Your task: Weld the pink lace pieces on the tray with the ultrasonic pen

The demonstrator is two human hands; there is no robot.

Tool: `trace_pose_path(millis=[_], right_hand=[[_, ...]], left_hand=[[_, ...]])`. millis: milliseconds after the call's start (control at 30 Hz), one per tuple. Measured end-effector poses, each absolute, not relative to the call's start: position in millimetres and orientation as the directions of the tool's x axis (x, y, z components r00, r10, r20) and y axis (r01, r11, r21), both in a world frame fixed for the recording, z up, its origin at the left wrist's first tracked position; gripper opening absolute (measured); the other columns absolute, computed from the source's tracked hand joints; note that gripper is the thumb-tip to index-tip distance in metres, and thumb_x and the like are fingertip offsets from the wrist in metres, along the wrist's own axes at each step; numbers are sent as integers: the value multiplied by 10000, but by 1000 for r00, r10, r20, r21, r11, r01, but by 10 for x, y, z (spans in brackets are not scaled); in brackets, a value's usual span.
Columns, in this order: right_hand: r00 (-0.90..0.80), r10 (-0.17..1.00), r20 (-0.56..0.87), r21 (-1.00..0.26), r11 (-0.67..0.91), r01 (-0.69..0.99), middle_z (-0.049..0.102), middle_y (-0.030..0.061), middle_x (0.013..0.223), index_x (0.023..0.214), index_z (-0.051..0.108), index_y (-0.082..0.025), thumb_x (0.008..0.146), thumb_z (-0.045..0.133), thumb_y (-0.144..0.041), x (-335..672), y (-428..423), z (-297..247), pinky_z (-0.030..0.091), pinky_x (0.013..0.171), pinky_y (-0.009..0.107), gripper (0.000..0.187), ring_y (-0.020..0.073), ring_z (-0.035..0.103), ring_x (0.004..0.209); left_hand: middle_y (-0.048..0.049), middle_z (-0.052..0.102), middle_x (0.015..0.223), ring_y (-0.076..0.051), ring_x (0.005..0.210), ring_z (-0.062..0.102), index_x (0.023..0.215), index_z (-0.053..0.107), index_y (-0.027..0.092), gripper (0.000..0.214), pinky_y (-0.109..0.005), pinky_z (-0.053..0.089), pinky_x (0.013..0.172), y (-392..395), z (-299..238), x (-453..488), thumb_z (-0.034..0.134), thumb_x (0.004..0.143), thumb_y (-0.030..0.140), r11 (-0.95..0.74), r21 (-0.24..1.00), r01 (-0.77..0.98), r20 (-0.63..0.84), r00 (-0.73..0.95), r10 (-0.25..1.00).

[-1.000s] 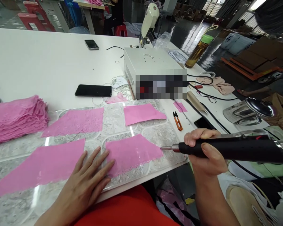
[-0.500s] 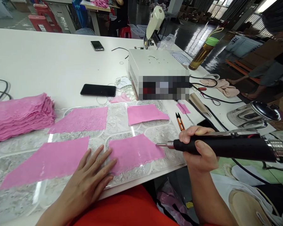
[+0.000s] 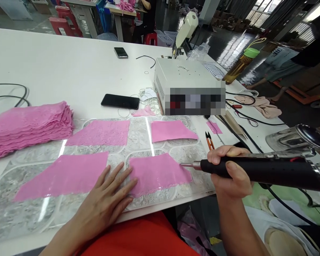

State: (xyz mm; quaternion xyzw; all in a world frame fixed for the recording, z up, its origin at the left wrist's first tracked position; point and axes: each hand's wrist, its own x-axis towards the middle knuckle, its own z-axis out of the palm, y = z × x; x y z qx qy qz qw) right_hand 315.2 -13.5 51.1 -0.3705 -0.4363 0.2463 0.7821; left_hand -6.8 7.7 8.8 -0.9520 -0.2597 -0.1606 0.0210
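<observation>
My left hand (image 3: 110, 197) lies flat with its fingers spread, the fingertips on the left edge of a pink fabric piece (image 3: 160, 174). In my right hand (image 3: 232, 170) is a thick black hand tool (image 3: 266, 171) with a thin metal tip, held level and pointing left. The tip is at the slanted right edge of that same piece; whether it touches I cannot tell. Another pink piece (image 3: 66, 176) lies left of my left hand. Two more, a lacy one (image 3: 104, 132) and a plain one (image 3: 172, 131), lie behind on the clear patterned mat (image 3: 138, 137).
A stack of pink fabric (image 3: 32, 124) is at the left. Behind the mat are a black phone (image 3: 120, 101) and a pale box-shaped machine (image 3: 188, 73). Orange-handled snips (image 3: 209, 140), cables and a lidded metal pot (image 3: 285, 137) stand near my right hand. A bottle (image 3: 240, 65) is farther back.
The view has shifted slightly, so the table things appear farther right. Both hands keep nearly the same places on the fabric, with the tool still held. A person in the right background has moved.
</observation>
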Motion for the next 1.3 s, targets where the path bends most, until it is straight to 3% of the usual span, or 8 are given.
trace_pose_path(millis=[600, 967, 1300], right_hand=[[456, 722, 520, -815, 579, 14, 568, -9, 725, 763, 565, -203, 689, 626, -219, 3040, 34, 502, 450, 510, 293, 97, 118, 516, 540], [522, 699, 489, -821, 571, 6, 548, -9, 713, 743, 564, -191, 619, 576, -198, 2981, 73, 595, 417, 508, 295, 125, 108, 475, 509], [502, 712, 491, -831, 555, 26, 550, 0, 725, 778, 582, -182, 639, 575, -188, 3006, 16, 580, 407, 515, 292, 140, 113, 490, 517]], left_hand=[[-56, 417, 1491, -290, 1439, 261, 1347, 529, 232, 441, -501, 198, 1189, 69, 74, -74, 560, 910, 287, -858, 37, 512, 317, 808, 496], [-74, 406, 1497, -294, 1446, 241, 1329, 540, 208, 413, -506, 182, 1190, 18, 75, -80, 553, 920, 263, -840, 107, 532, 322, 781, 536], [-62, 426, 1485, -279, 1437, 270, 1331, 532, 220, 420, -483, 200, 1192, 57, 60, -82, 553, 914, 265, -848, 138, 512, 367, 769, 524]])
